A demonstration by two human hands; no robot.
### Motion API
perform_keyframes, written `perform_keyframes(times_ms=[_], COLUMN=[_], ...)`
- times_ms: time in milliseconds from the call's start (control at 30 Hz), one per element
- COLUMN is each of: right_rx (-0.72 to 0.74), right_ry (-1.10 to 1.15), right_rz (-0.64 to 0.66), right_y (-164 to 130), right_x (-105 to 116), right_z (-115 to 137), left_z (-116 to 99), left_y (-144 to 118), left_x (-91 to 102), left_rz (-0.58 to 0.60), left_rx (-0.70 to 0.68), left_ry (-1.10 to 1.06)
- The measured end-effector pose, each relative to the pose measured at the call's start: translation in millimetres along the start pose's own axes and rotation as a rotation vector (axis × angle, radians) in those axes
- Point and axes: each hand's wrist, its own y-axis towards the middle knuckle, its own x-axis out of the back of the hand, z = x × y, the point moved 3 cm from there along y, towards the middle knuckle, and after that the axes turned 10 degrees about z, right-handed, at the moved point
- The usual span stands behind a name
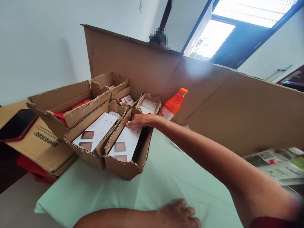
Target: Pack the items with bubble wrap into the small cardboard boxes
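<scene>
My right hand (142,120) reaches into the near right compartment of cut cardboard boxes. Its thumb lies on the top end of a white card (127,139) printed with brown squares and small dots; the other fingers are partly hidden, and the hand appears closed on that end. A similar white card (96,131) lies in the compartment to the left. Low in the view, my left hand (178,217) rests on the pale green cloth (142,190), fingers apart, nothing seen in it. The cardboard box (125,169) around the right card has torn, wavy rims.
An orange-capped bottle (174,103) stands tilted in view behind the boxes. A tall cardboard panel (209,91) runs along the back. At left, a dark phone (17,125) lies on a closed carton (45,152). Newspaper (275,167) lies at right.
</scene>
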Motion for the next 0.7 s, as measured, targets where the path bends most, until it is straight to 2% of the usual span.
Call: perform_keyframes(times_ms=[100,200,300,367,433,533,600,700], right_rx=[-0.041,-0.013,0.078,0.14,0.158,0.077,-0.015,-0.119], right_ry=[0.009,0.124,0.367,0.527,0.68,0.915,1.013,1.017], right_rz=[-0.161,-0.435,-0.703,-0.886,-1.039,-1.177,-1.215,-1.173], right_y=[-8.6,-38.2,-85.8,-119.2,-146.0,-164.9,-164.0,-150.9], right_x=[6.3,21.0,29.9,24.8,8.0,-33.9,-65.4,-107.1], right_z=[1.8,-7.3,-33.3,-61.1,-97.6,-164.0,-207.3,-256.0], left_z=[-1.7,-4.0,-5.4,-6.1,-6.5,-6.7,-6.6,-5.6], left_y=[-8.4,-14.5,-17.2,-18.0,-18.6,-19.2,-19.7,-20.6], left_x=[12.2,20.1,23.2,23.3,22.7,23.2,25.3,29.7], left_rz=[0.001,0.009,0.014,0.013,0.006,0.004,0.017,0.022], left_rx=[0.02,0.026,0.029,0.023,0.012,0.007,0.0,-0.01], left_ry=[-0.019,-0.064,-0.091,-0.097,-0.109,-0.124,-0.123,-0.125])
